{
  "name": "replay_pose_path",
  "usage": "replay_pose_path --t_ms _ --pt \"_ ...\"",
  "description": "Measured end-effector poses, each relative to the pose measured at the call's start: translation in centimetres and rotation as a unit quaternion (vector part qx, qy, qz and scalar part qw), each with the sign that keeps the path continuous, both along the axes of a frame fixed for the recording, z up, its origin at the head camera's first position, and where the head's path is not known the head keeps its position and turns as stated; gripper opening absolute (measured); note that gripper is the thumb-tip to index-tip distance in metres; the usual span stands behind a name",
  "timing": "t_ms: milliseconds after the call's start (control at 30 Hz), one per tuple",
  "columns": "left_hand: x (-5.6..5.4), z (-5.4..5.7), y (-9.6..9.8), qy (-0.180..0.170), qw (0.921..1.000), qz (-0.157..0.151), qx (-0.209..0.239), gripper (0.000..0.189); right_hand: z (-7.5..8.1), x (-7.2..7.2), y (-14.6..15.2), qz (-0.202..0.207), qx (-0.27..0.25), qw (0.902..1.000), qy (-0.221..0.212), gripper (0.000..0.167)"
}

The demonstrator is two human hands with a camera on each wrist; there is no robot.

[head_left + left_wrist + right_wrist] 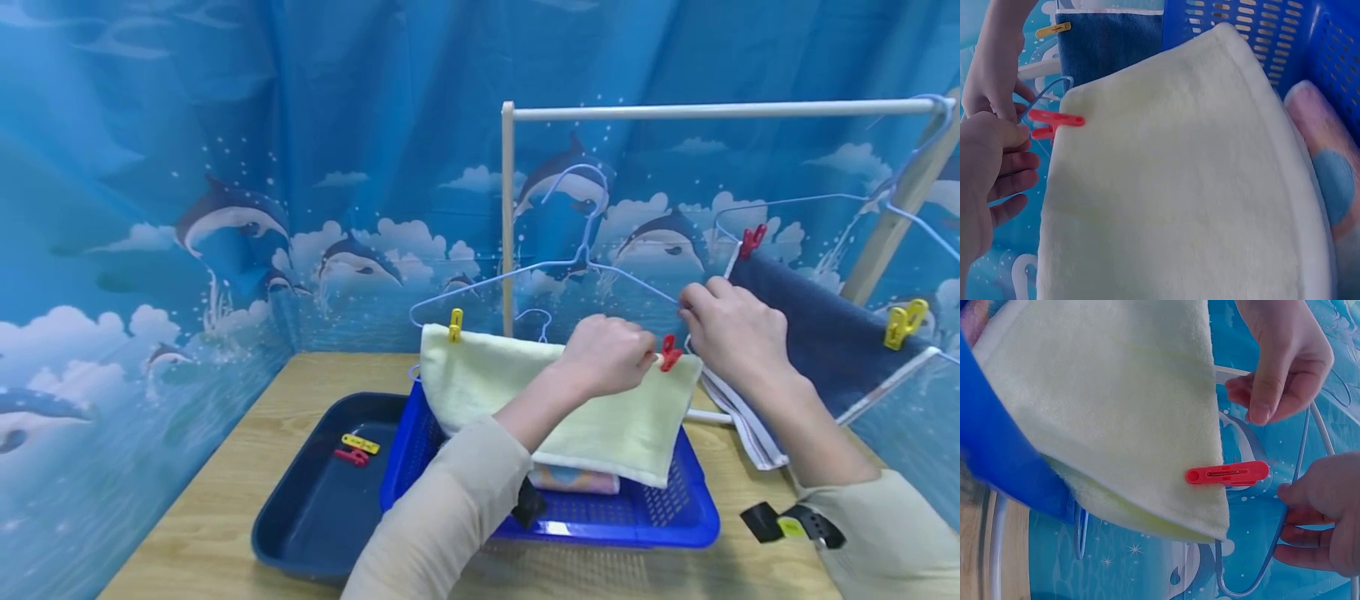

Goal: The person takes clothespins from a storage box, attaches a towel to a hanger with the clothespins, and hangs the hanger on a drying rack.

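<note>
A pale yellow towel [607, 429] hangs folded over a light-blue wire hanger [584, 252]. A yellow clothespin [455, 327] clips its left part, and a red clothespin [1229, 473] clips it near the right end. My right hand [738, 333] pinches the hanger's sloping wire just beyond the red clothespin, thumb against the fingers. Close by the red clothespin is my left hand [611, 354]; in the right wrist view its fingers are loosely curled, apart from the wire, and nothing shows between them.
Below the towel stands a blue perforated basket [630, 533] with a rolled patterned cloth [573, 479]. Left of it, a dark tray [307, 500] holds yellow and red clothespins. A rack's white rail [712, 109] spans behind; a navy towel [810, 325] hangs on another hanger at right.
</note>
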State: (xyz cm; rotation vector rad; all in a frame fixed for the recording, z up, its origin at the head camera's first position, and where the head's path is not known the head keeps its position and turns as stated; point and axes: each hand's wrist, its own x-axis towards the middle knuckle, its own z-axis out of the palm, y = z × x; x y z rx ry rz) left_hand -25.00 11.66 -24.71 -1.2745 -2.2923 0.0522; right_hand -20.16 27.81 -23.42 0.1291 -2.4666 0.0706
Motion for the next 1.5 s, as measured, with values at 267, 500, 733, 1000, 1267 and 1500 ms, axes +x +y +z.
replay_pose_path --t_ms 267,500,733,1000,1267,1500 --pt "-0.4 0.5 -1.7 -0.029 0.9994 0.005 0.018 0.019 0.4 0.2 0.3 -0.013 -0.004 0.9999 -0.003 0.014" --pt "-0.9 0.7 -3.6 -0.028 0.9985 -0.001 0.047 0.02 1.2 0.6 0.9 -0.027 -0.013 0.9996 0.004 0.015" --pt "-1.6 0.9 -5.8 -0.015 0.996 -0.008 0.088 0.019 1.9 1.1 1.6 -0.046 -0.021 0.9987 0.005 0.015" --pt "-2.6 1.1 -8.3 -0.003 0.9927 0.002 0.12 0.018 2.6 1.7 2.8 -0.068 -0.027 0.9973 0.008 0.016" --pt "-3.6 0.7 -10.6 0.011 0.9891 0.015 0.146 0.017 3.0 2.3 3.8 -0.099 -0.02 0.9948 0.015 0.015" --pt "-4.5 0.3 -12.5 0.016 0.9831 0.052 0.175 0.015 3.3 3.1 5.1 -0.139 -0.015 0.9902 0.01 0.015"
